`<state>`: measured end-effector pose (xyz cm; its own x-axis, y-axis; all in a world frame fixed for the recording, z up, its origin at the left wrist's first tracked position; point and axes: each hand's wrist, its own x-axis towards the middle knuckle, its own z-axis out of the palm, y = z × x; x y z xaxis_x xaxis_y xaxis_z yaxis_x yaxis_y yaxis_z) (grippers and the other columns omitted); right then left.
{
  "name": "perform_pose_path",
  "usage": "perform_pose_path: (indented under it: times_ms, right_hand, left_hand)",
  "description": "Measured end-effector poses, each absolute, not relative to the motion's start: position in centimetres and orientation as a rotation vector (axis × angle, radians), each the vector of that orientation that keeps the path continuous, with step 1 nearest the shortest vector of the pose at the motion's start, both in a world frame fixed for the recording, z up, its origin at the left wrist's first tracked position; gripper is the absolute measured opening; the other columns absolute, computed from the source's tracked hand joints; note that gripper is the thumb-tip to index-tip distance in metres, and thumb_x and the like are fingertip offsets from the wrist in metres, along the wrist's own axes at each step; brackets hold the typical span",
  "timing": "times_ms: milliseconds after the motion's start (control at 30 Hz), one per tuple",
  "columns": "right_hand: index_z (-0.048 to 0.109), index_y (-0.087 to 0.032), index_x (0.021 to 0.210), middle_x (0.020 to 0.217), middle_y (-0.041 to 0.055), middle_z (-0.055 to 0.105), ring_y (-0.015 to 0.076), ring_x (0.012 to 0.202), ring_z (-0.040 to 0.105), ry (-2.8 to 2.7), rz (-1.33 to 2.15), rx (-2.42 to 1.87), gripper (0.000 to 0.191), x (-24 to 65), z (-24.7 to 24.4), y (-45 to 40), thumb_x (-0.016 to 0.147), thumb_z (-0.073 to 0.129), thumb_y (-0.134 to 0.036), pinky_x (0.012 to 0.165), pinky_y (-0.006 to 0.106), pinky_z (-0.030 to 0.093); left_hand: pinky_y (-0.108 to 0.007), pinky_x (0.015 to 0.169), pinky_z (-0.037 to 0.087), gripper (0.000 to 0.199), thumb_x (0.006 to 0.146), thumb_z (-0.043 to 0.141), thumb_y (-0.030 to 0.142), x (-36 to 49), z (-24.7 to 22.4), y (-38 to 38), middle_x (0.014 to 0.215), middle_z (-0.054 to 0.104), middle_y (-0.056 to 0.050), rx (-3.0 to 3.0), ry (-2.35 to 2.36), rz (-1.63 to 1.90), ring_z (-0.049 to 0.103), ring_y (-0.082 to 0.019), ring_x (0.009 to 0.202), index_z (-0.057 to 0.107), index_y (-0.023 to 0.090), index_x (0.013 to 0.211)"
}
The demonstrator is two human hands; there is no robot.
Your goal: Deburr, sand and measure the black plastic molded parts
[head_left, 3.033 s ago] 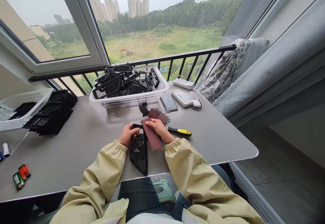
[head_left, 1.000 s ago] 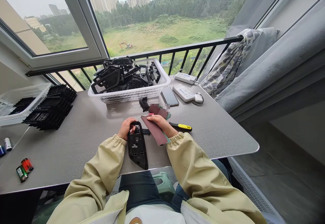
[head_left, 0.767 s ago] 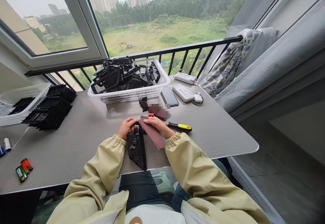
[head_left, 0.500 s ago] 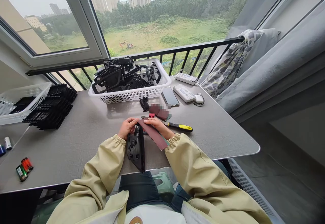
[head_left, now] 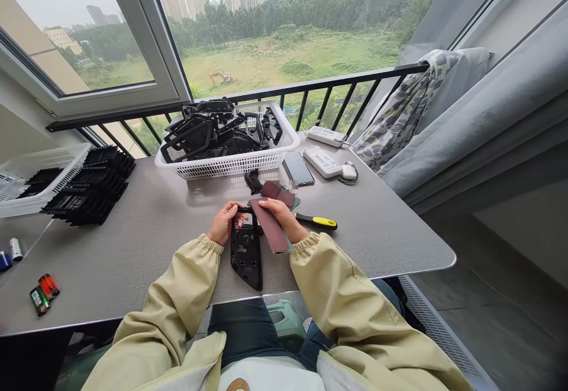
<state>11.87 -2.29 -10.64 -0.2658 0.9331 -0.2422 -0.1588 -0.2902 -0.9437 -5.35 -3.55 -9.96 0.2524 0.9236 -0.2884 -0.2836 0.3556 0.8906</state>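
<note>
My left hand (head_left: 226, 223) grips the upper end of a black moulded plastic trim part (head_left: 246, 256), which rests its lower tip on the grey table (head_left: 146, 261). My right hand (head_left: 277, 212) is shut on a strip of maroon sandpaper (head_left: 268, 228), holding it beside the part's upper edge. Further sandpaper (head_left: 277, 194) lies just beyond the hands. To the right of my right hand rests a yellow-and-black handled screwdriver (head_left: 316, 222). The part's top end is partly hidden by my fingers.
A white mesh basket (head_left: 226, 168) heaped with black parts stands at the table's far side, near a phone (head_left: 298, 168) and white devices. Stacked black parts (head_left: 86, 185) and another basket (head_left: 39, 172) sit left. A railing runs behind; the table's near edge is close.
The black part has swung to lie flatter and shifted right under my left hand. The sandpaper strip has turned more upright, and my view has shifted slightly.
</note>
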Motion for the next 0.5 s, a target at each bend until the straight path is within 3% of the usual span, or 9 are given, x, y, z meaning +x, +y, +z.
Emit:
perform_pose_path:
  times_ms: [133, 233, 333, 500]
  right_hand:
    - [0.051, -0.019, 0.064, 0.061, -0.0027, 0.051, 0.0127, 0.061, 0.044, -1.026, 1.617, -1.147, 0.034, 11.95, -10.27, -2.63, 0.056, 0.068, -0.048, 0.057, 0.026, 0.034]
    - [0.055, -0.019, 0.066, 0.061, -0.0025, 0.053, 0.0125, 0.060, 0.045, -1.015, 1.613, -1.159, 0.033, 12.06, -9.99, -2.76, 0.056, 0.069, -0.046, 0.056, 0.026, 0.034]
    - [0.059, -0.018, 0.068, 0.061, -0.0016, 0.056, 0.0129, 0.059, 0.046, -1.019, 1.634, -1.179, 0.032, 12.14, -9.91, -2.74, 0.056, 0.068, -0.046, 0.055, 0.026, 0.034]
    - [0.057, -0.017, 0.058, 0.055, -0.0023, 0.053, 0.0116, 0.054, 0.044, -1.073, 1.703, -1.223, 0.029, 12.59, -9.85, -2.36, 0.053, 0.070, -0.043, 0.053, 0.026, 0.031]
  left_hand:
    - [-0.017, 0.036, 0.031, 0.034, 0.070, 0.073, 0.040, -5.34, -10.10, -3.68, 0.060, 0.066, -0.001, 0.853, 0.981, 0.973, 0.049, -0.007, 0.038, 0.056, 0.015, 0.085]
    - [-0.017, 0.034, 0.032, 0.043, 0.071, 0.073, 0.036, -5.36, -10.06, -3.76, 0.067, 0.069, -0.003, 0.832, 0.970, 0.945, 0.052, -0.008, 0.039, 0.059, 0.014, 0.105]
    - [-0.021, 0.036, 0.038, 0.058, 0.075, 0.068, 0.033, -5.47, -9.89, -3.80, 0.075, 0.072, -0.006, 0.800, 0.933, 0.876, 0.057, -0.011, 0.041, 0.051, 0.013, 0.126]
    - [-0.022, 0.042, 0.043, 0.065, 0.077, 0.066, 0.032, -5.89, -9.72, -3.75, 0.066, 0.072, -0.009, 0.790, 0.938, 0.837, 0.058, -0.013, 0.041, 0.048, 0.008, 0.133]
